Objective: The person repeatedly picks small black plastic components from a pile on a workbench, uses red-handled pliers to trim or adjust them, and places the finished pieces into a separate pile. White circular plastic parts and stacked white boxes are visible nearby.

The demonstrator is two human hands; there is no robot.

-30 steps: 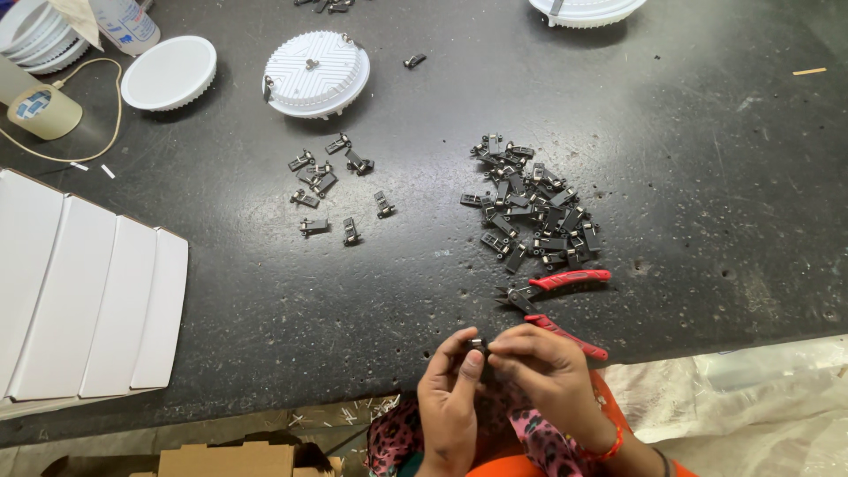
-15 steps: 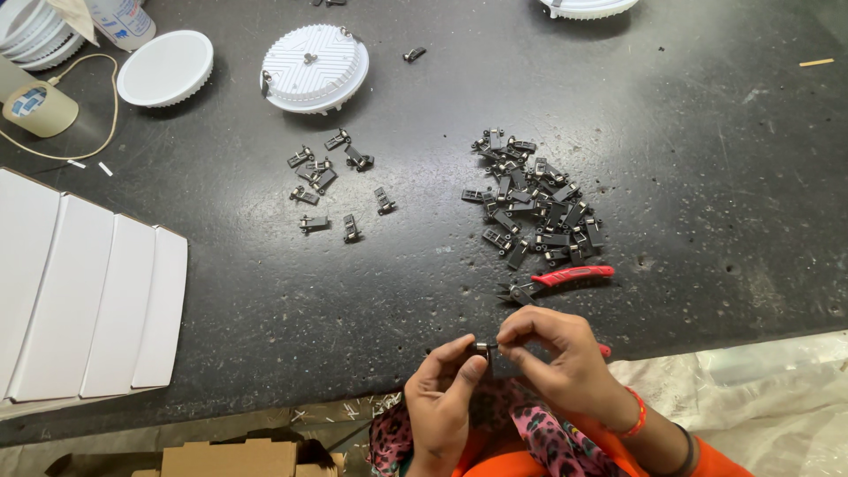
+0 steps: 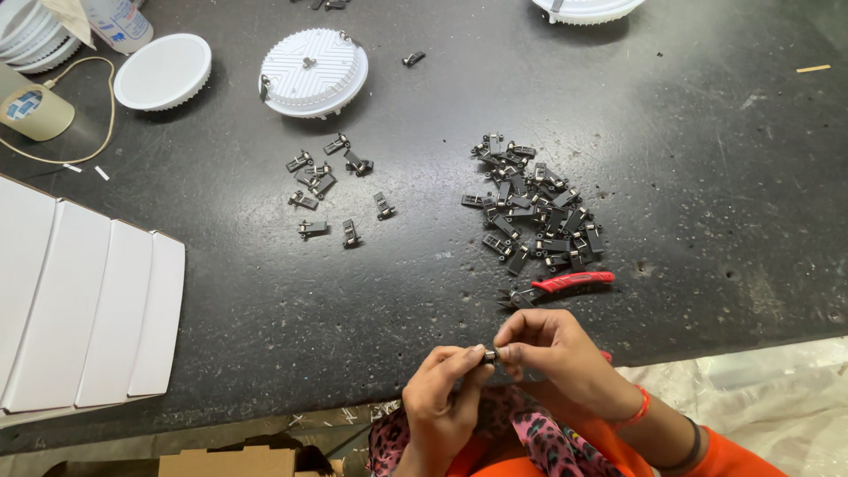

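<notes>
At the near edge of the black table (image 3: 689,177), my left hand (image 3: 442,397) and my right hand (image 3: 552,353) meet, fingertips pinched together on one small dark metal clip (image 3: 490,355). Just beyond my right hand lie red-handled pliers (image 3: 565,284). Behind the pliers sits a pile of several dark clips (image 3: 534,212). A smaller, spread-out group of clips (image 3: 331,190) lies to the left of it.
A white round lamp housing (image 3: 311,71) lies ribbed side up at the back, with a white round cover (image 3: 163,71) to its left. White flat panels (image 3: 84,309) are stacked at the left edge. A tape roll (image 3: 31,110) and a cord sit far left. A cardboard box (image 3: 230,461) is below the table.
Both hands have stayed at the table edge working the clip; my right hand shifted slightly and the view moved a little. The things on the table have not moved.
</notes>
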